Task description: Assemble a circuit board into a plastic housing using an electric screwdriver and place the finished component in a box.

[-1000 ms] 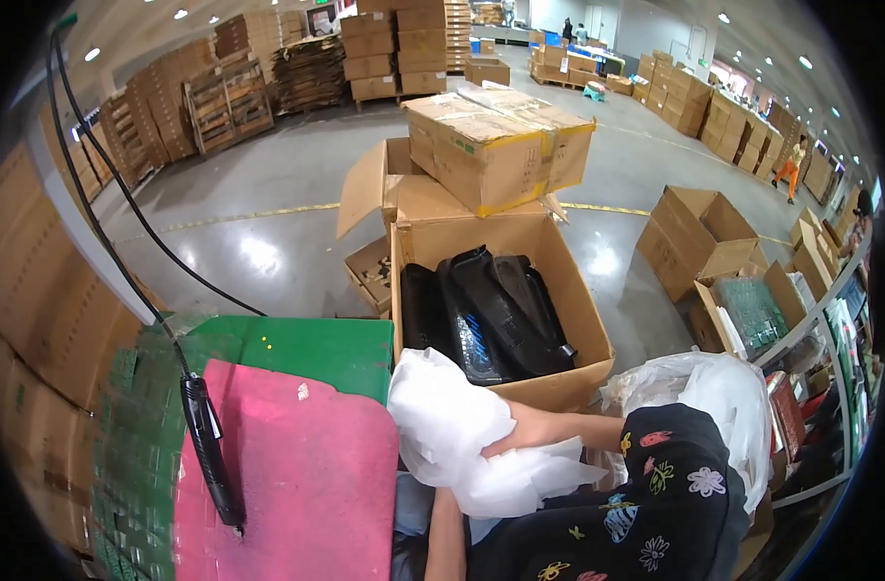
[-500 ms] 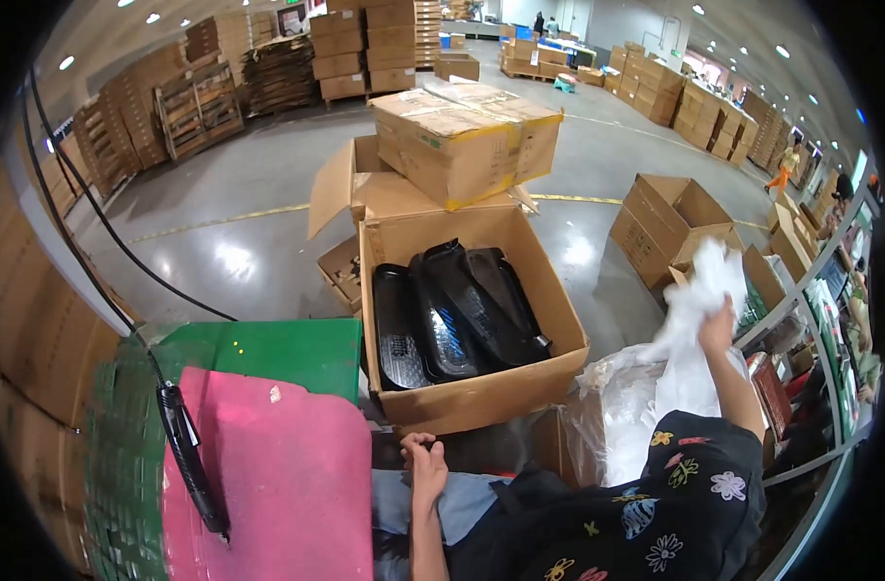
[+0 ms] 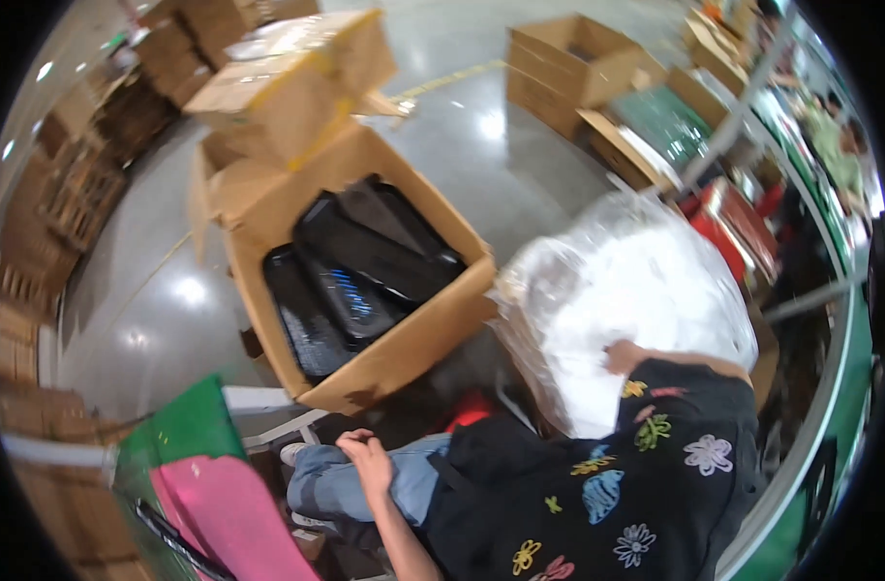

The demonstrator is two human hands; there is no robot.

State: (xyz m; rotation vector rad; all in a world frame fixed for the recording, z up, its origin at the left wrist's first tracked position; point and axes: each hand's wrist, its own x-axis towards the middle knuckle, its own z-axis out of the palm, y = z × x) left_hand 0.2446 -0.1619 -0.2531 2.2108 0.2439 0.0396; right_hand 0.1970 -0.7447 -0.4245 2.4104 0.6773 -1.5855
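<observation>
My left hand [image 3: 367, 459] hovers above my lap, its fingers loosely bent, with nothing seen in it. On the right, my right hand [image 3: 625, 356] reaches into a large clear plastic bag [image 3: 534, 290] full of white, soft-looking sheets [image 3: 597, 320]. Its fingers press into the white material and are partly hidden, so their grip does not show. Left of the bag, an open cardboard box [image 3: 384, 366] holds several glossy black, elongated molded items [image 3: 360, 266], one with blue lettering.
A closed, taped carton [image 3: 278, 97] rests on the box's far side. Beside my left arm are a green table [image 3: 186, 426], a pink mat [image 3: 229, 513] and a black corded tool [image 3: 176, 542]. Open cartons [image 3: 578, 73] stand far right, near a metal frame [image 3: 820, 281].
The view has swung right and down. My right hand held up a bunched white sheet before; now it is down in the bag, and that raised sheet is no longer seen. My left hand remains near my lap.
</observation>
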